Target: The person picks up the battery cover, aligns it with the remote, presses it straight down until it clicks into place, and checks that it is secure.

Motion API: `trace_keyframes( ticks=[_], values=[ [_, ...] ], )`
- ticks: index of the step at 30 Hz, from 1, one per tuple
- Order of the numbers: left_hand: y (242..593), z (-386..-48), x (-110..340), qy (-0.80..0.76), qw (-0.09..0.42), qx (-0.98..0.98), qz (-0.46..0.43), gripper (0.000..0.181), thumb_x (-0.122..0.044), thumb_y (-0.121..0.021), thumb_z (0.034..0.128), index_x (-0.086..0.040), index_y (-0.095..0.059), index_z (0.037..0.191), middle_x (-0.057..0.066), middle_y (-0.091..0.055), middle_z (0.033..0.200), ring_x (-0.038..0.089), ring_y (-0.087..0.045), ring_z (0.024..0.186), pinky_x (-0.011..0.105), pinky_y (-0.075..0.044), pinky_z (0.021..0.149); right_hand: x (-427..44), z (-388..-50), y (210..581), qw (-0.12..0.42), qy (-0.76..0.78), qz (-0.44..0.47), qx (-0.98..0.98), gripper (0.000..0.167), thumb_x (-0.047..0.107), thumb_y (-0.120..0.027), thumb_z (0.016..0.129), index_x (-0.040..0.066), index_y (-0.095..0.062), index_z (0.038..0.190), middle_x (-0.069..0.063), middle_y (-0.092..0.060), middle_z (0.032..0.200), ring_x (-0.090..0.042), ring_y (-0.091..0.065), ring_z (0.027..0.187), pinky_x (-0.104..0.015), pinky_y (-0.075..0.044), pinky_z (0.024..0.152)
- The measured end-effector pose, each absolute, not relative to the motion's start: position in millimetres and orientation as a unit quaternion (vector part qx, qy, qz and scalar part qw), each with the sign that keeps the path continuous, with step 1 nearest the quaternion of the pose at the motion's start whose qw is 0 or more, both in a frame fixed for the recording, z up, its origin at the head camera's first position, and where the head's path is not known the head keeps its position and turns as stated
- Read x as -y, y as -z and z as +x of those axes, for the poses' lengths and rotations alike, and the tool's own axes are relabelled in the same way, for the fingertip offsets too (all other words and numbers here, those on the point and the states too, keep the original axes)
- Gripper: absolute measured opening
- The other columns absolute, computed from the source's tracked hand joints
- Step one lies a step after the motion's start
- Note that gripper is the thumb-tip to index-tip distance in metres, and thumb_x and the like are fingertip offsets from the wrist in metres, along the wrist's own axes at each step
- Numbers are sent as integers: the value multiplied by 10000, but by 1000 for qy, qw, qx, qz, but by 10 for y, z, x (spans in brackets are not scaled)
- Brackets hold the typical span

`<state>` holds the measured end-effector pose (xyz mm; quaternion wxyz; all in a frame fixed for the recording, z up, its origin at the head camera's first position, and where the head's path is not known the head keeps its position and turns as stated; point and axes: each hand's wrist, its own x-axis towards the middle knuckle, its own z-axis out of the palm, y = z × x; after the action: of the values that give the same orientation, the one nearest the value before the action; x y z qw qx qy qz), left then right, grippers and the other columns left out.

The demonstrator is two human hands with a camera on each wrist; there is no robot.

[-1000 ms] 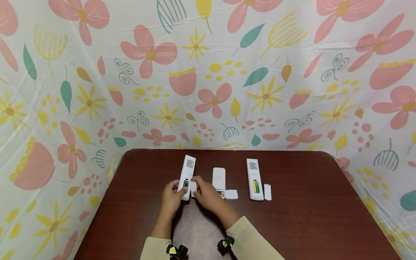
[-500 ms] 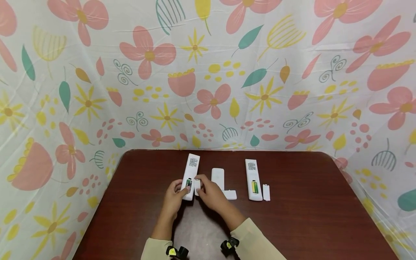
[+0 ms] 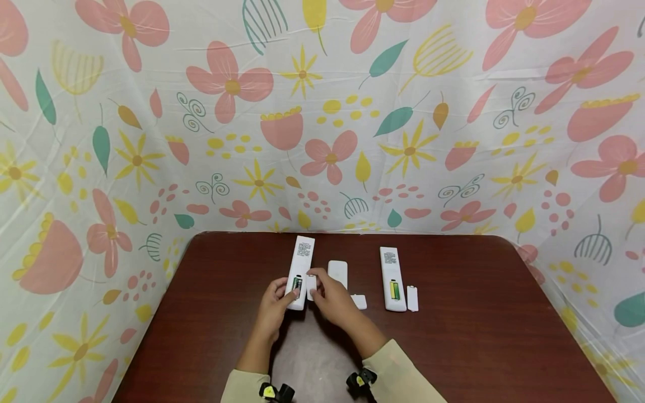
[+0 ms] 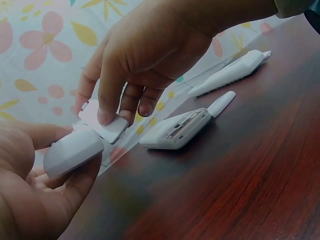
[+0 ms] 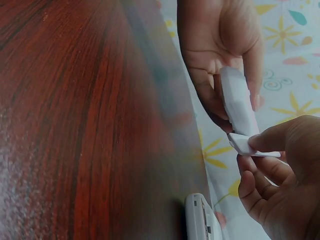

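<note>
A white cloth [image 3: 332, 50] printed with pink flowers, yellow blossoms and green leaves hangs behind and to the sides of a dark red-brown desk [image 3: 478, 347]. On the left of the scene, the left hand [image 3: 272, 305] grips a long white remote [image 3: 301, 254] near its near end, holding it above the desk with its back up and its far end leaning slightly right. The battery compartment is uncovered, dark and green inside, with the thumb at its near part. Just right of it, the right hand [image 3: 332, 299] pinches a small white cover [image 3: 311, 288] between thumb and fingers, its other fingers loosely bent; whether the cover touches the remote I cannot tell.

Beyond the right hand lies a shorter white remote [image 3: 338, 271], its near end partly hidden in the head view; the left wrist view shows an open slot there. A wide white cover [image 3: 359, 302] sits just right of that end. Farther right, another long remote [image 3: 390, 268] lies back up, yellow-green showing in its uncovered compartment, with a narrow cover [image 3: 412, 299] just beside it on the right. Both sleeves [image 3: 398, 372] are beige.
</note>
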<state>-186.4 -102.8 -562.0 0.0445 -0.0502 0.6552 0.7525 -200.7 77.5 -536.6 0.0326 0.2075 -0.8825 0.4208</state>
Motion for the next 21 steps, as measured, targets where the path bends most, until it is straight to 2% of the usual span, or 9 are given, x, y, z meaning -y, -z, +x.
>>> trace_keyframes(
  ticks=[7,13,21],
  values=[
    [5610,-1836,978,-776,55,-628,-22,558,-73,-653,960,59,-379,1428,326,-565,1369,105,-676,972,219,-560,828,-834,-2006,5366,37,-428,198,881,432,53,-656,947,161,-524,1344,19,-625,884,-72,-562,741,-219,-479,656],
    [5574,-1818,920,-786,71,-614,-14,594,-49,-650,952,44,-353,1458,326,-530,1412,113,-663,1022,217,-552,855,-885,-1990,5353,50,-435,190,879,441,41,-661,937,136,-528,1347,27,-620,874,-78,-564,757,-225,-481,678],
    [5568,-1809,866,-788,87,-609,-8,631,-34,-647,946,29,-328,1487,305,-504,1448,98,-652,1039,208,-544,869,-960,-1967,5324,32,-443,174,879,437,62,-638,965,163,-520,1374,21,-613,890,-54,-554,702,-217,-478,639]
  ],
)
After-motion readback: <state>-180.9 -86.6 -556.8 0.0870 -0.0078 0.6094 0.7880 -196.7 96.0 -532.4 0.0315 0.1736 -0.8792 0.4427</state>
